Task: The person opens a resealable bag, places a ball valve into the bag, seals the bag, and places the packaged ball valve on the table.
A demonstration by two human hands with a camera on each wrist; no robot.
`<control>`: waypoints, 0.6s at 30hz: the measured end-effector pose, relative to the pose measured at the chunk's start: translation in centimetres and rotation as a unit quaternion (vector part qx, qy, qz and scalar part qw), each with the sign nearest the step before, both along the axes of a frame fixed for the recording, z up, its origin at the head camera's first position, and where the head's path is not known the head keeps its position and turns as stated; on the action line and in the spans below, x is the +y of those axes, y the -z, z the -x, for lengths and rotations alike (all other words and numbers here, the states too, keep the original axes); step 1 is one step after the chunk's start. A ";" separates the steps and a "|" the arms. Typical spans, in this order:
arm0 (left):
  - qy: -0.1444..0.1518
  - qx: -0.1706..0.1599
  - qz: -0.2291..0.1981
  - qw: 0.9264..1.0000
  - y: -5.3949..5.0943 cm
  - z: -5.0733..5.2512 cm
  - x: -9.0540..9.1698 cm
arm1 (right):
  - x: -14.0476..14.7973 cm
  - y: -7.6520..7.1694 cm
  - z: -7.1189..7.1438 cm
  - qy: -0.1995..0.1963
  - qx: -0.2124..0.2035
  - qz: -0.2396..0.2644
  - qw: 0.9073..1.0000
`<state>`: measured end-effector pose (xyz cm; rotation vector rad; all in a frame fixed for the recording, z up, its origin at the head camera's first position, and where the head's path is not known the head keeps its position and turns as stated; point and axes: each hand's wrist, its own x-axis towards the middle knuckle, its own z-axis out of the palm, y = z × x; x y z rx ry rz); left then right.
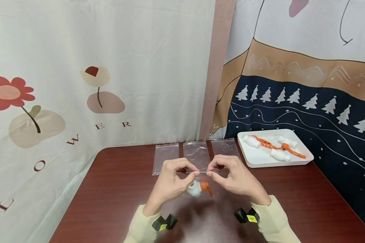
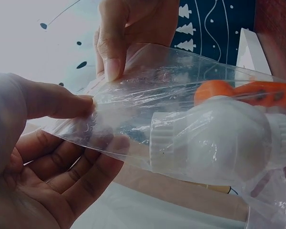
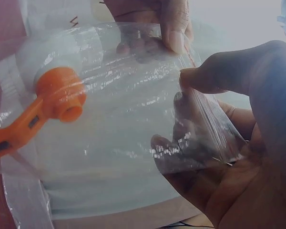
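Note:
A clear plastic bag (image 2: 126, 112) hangs upright between my two hands, above the table. Inside it are a round white plastic fitting with ribbed ends (image 1: 194, 189) and an orange handle piece (image 1: 204, 185). The left hand (image 1: 170, 180) pinches the bag's top edge between thumb and fingers. Close beside it, my right hand (image 1: 238, 177) pinches the same edge from the other side. Both wrist views show the thumbs against the film near the seal, with fingers behind it. Whether the seal is fully closed cannot be made out.
Behind the hands, several flat clear bags (image 1: 196, 152) lie in a row on the dark red table (image 1: 109, 189). A white tray (image 1: 253, 161) at the back right holds more white fittings (image 1: 280, 155) and orange handle pieces (image 1: 266, 143). Printed curtains (image 1: 158, 77) border the table's back.

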<state>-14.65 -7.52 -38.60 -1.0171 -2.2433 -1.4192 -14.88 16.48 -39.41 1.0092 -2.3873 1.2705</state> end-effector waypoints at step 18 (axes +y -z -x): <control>-0.011 -0.021 -0.001 1.000 -0.2 0.0 -0.4 | 0.4 0.0 0.1 0.011 -0.001 -0.008 1.000</control>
